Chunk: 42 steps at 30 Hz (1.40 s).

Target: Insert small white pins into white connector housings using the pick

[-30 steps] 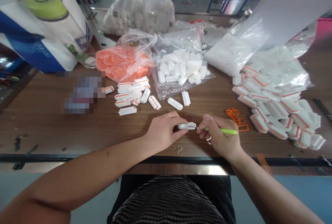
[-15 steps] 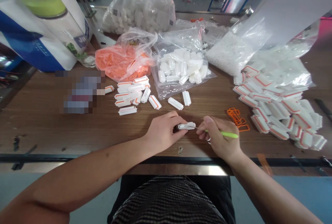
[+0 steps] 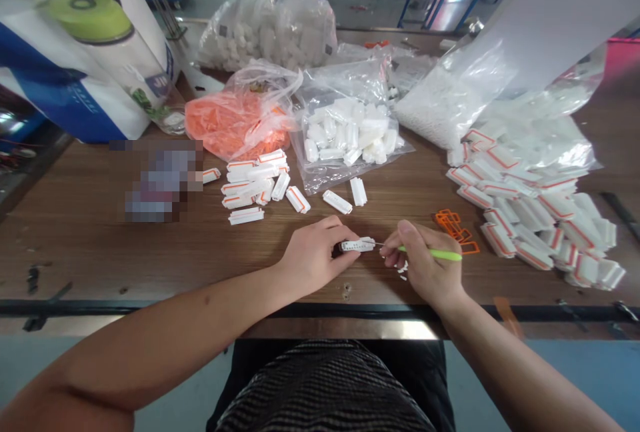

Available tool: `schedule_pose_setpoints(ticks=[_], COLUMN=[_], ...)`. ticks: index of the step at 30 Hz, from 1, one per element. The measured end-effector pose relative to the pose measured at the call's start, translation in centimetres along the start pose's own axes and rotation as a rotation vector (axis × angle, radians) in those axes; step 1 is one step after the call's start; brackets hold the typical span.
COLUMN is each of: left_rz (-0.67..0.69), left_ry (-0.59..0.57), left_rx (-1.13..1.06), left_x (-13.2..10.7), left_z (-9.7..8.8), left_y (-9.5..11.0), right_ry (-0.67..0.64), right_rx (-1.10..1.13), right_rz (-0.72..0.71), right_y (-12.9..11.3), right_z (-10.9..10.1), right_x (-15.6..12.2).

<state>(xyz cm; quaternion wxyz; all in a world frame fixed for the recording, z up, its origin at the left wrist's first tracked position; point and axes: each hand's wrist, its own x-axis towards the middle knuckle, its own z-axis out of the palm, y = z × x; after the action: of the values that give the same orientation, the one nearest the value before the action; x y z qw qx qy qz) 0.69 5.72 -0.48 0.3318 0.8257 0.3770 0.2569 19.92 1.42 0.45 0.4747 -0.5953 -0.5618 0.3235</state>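
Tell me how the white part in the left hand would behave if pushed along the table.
The white part looks like rigid moulded plastic, probably light: the left hand holds it up by fingertips alone. Its flat-sided block shape, like the parts lying flat on the table, suggests it would slide, not roll. Being small and smooth, it may skid away.

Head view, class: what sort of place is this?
Probably an assembly bench: bags of white parts, heaped white-and-orange pieces, the right hand with a green tool, the left hand with a white piece.
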Motion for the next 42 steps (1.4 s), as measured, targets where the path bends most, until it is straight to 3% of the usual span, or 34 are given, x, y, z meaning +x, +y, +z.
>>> schedule_pose_setpoints(ticks=[11, 15, 23, 33, 42], left_rz=[-0.010, -0.008, -0.009, -0.007, -0.009], left_ry=[-0.001, 0.004, -0.012, -0.003, 0.002], left_rx=[0.011, 0.000, 0.001, 0.003, 0.007], left_x=[0.09, 0.04, 0.13, 0.03, 0.04], left_z=[0.00, 0.00, -0.10, -0.06, 0.05], left_y=[0.06, 0.03, 0.04, -0.01, -0.08], right_ry=[-0.072, -0.010, -0.058, -0.019, -0.099], right_rx=[-0.138, -0.044, -0.056, -0.010, -0.141], right_rz=[-0.100, -0.061, -0.042, -0.021, -0.154], right_y=[-0.05, 0.31, 0.23, 0.30, 0.00], right_z=[-0.23, -0.14, -0.17, -0.26, -0.34], right_x=[-0.11, -0.29, 0.03, -0.16, -0.24])
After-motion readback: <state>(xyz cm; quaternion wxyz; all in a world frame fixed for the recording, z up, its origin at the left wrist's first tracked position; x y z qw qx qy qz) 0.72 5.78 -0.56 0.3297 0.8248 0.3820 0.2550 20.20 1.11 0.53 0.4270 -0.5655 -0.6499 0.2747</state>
